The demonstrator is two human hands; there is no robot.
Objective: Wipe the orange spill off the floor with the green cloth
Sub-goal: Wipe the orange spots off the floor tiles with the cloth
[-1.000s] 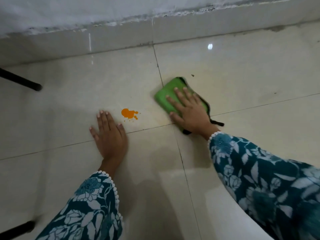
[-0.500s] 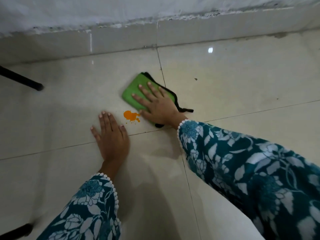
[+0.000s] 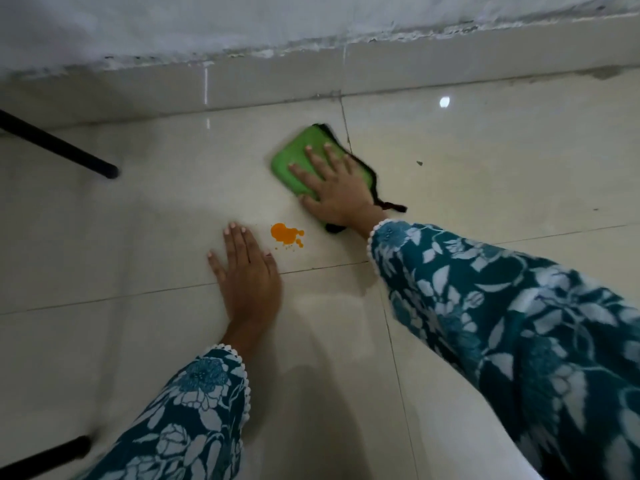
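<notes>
The orange spill (image 3: 285, 234) is a small splat with droplets on the glossy cream floor tile (image 3: 166, 209). The green cloth (image 3: 294, 157), folded and edged in black, lies flat on the floor just beyond the spill and slightly to its right, apart from it. My right hand (image 3: 337, 194) presses down on the cloth, fingers spread over its top, covering its near half. My left hand (image 3: 247, 271) rests palm-down on the tile just left of the spill, holding nothing, with its fingertips level with the splat.
A black furniture leg (image 3: 62, 148) slants in from the far left and another (image 3: 45, 457) shows at the bottom left. The tiled skirting and wall (image 3: 346, 64) run along the top. A small dark speck (image 3: 419, 163) lies right of the cloth.
My right hand slid the cloth left from the neighbouring tile to beside the spill, then a little away toward the wall. The left hand stayed put. The spill looks unchanged.
</notes>
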